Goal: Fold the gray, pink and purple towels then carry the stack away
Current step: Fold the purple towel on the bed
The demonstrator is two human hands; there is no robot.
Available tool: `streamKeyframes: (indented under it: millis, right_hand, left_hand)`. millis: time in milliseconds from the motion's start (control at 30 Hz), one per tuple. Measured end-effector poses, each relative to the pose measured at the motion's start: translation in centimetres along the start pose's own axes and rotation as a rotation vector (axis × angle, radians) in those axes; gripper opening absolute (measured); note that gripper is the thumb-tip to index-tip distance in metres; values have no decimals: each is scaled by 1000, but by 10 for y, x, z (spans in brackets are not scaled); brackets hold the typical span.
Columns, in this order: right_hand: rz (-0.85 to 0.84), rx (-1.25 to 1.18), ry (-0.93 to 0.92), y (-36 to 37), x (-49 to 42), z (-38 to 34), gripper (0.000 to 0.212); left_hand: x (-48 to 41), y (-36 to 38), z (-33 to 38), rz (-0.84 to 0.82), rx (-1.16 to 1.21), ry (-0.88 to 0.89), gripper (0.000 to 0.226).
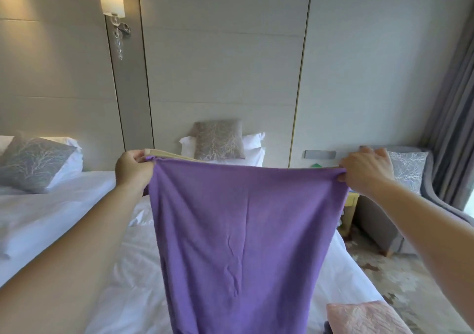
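Purple cloth fills the middle of our view; it is the purple towel (pixel 243 231), and we hold it up in the air over the bed (pixel 77 205), so it hangs straight down from its top edge. Our left hand (pixel 133 169) grips the top left corner, with its fingers (pixel 138 154) curled round the bunched cloth; our right hand (pixel 364 172) pinches the top right corner between thumb and fingers. The top edge is pulled tight between the two hands; the rest hangs loose, with soft creases down the middle.

We think the towel is light and floppy; it will not keep a shape by itself, so it would sag and swing if we let one corner go. It does not look slippery, and it cannot break. The corners look like the best places to hold it; from there we can bring edge to edge for a neat fold.

The pink towel (pixel 364 318) lies on the bed at the bottom right, near the hanging purple one. A pale strip (pixel 169 153) shows along the top edge by our left hand; we cannot tell what it is. We see no tags, names or words anywhere.
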State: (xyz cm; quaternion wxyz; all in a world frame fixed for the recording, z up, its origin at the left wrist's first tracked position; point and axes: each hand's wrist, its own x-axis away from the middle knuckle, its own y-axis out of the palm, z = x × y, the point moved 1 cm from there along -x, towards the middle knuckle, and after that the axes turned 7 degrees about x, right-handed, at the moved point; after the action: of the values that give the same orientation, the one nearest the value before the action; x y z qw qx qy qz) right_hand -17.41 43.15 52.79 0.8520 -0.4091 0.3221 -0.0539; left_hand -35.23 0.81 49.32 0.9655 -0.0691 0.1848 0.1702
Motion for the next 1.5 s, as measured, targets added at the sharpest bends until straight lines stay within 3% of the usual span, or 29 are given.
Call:
streamKeyframes:
  millis: [167, 300, 400, 533, 600, 700, 800, 900, 1067, 1267, 1500]
  right_hand:
    - [-125, -191, -4, 28, 19, -7, 12]
    - [-162, -241, -6, 32, 31, -15, 7]
    - [-255, -270, -2, 39, 39, -18, 7]
    - [-339, -257, -153, 45, 46, -34, 15]
    - [-323, -577, -225, 30, 47, -54, 19]
    - [-212, -1314, -225, -20, 59, -90, 12]
    - [-159, -1647, -293, -52, 74, -113, 13]
    - [-125, -1614, -304, -55, 85, -123, 18]
    - [-21, -1598, -307, -47, 93, -129, 19]
    - [-70, -1656, -256, -46, 95, -132, 16]
    - [-39, -1747, -204, -46, 96, -132, 16]
  left_hand:
    - [1, 3, -18, -175, 99, -115, 29]
    - [6, 4, -23, -198, 36, -90, 25]
    - [18, 13, -18, -311, 74, -87, 25]
    - [46, 33, -3, -505, 122, -49, 29]
    - [65, 46, 6, -624, 144, 12, 32]
    - [98, 61, 21, -824, 134, 143, 41]
    - [122, 70, 30, -943, 86, 239, 32]
    - [136, 73, 33, -946, 104, 220, 19]
    - [144, 73, 28, -867, 174, 105, 21]
    - [148, 71, 25, -842, 343, -59, 15]
    - [156, 74, 25, -890, 412, -127, 18]
